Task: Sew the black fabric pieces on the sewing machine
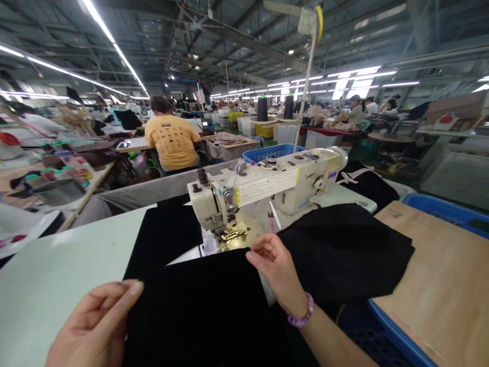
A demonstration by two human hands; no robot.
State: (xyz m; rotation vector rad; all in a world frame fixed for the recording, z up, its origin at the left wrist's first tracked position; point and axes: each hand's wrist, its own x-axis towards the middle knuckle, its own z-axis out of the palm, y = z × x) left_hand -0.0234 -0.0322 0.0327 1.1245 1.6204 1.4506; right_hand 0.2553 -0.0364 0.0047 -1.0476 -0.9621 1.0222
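Observation:
A piece of black fabric (198, 311) hangs between my two hands in front of the sewing machine (263, 183). My left hand (95, 321) pinches its upper left corner between thumb and fingers. At the upper right corner, my right hand (275, 265) grips the edge, close to the needle area; a purple bead bracelet circles that wrist. Behind the held piece, more black fabric (164, 234) lies on the table left of the presser foot (221, 229). Another black panel (344, 250) is spread to the right of the machine.
A wooden board (443, 275) rests over a blue basket (428, 204) on the right. Thread cones (262, 108) stand behind the machine, beside a thin upright pole (305, 92). Ahead, a person in a yellow shirt (171, 140) sits with their back to me.

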